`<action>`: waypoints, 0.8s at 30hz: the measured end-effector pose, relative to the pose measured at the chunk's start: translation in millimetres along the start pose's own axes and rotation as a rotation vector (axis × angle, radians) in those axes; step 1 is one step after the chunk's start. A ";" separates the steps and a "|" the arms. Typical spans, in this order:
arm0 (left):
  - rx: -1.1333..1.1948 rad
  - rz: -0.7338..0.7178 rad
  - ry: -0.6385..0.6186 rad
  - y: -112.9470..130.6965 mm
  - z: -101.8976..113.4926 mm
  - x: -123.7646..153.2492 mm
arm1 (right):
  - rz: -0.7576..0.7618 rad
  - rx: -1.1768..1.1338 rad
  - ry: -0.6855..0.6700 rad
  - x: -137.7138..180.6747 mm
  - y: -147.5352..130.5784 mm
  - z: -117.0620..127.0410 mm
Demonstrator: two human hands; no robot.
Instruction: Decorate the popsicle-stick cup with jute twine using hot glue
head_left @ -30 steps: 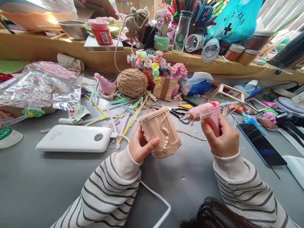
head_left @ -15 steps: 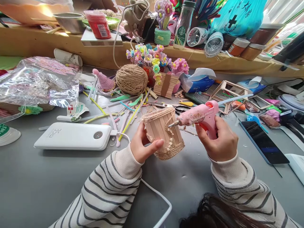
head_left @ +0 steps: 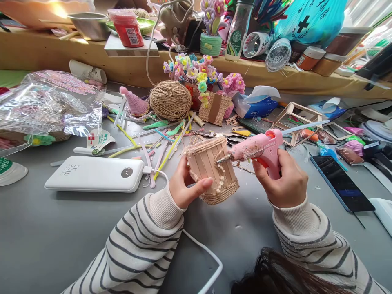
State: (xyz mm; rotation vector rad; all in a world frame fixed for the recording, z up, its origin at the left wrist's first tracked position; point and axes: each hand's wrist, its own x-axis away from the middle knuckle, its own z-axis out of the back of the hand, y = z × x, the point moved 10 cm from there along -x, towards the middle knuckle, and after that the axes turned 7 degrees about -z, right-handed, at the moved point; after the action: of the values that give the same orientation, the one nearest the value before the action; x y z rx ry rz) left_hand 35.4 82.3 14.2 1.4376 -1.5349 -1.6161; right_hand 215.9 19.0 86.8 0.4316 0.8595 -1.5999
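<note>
Two hands in striped sleeves are at work over the grey counter (head_left: 45, 228), close to the near edge. The left hand (head_left: 183, 185) has its fingers clamped round the side of a stick pot (head_left: 211, 169), which is bound with twine at rim and base, and the thumb lies across its front. The pot is tilted at the middle of the counter; whether its base rests on the surface cannot be told. The right hand (head_left: 283, 177) has its fingers closed on the grip of a pink glue gun (head_left: 260, 149), whose nozzle touches the pot's upper front at the twine trim. A white power bank (head_left: 94, 179) lies flat to the left and a dark phone (head_left: 343, 183) to the right. Beyond are a twine ball (head_left: 170, 100), pipe-cleaner flowers (head_left: 199, 77), a tissue pack (head_left: 257, 107) and a wooden frame (head_left: 294, 118). Farthest off is a cluttered shelf (head_left: 61, 57).
</note>
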 end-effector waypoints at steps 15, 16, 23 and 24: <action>0.013 0.011 -0.032 0.0 -3.1 -0.5 | 0.090 -0.009 0.083 -2.2 -10.2 9.7; 0.014 0.014 -0.033 -0.6 -3.0 -0.7 | 0.094 -0.013 0.090 -2.2 -10.4 10.4; 0.015 0.026 -0.033 -2.2 -1.7 -0.3 | 0.132 -0.005 0.118 -1.7 -14.2 14.0; 0.017 0.023 -0.029 -1.8 -1.6 -0.2 | 0.124 -0.006 0.112 -2.0 -13.7 13.5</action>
State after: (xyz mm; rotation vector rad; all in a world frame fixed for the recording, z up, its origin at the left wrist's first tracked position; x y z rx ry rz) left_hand 37.4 82.4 12.9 1.4060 -1.5793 -1.6210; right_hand 205.8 10.8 101.0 0.5637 0.9042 -1.4701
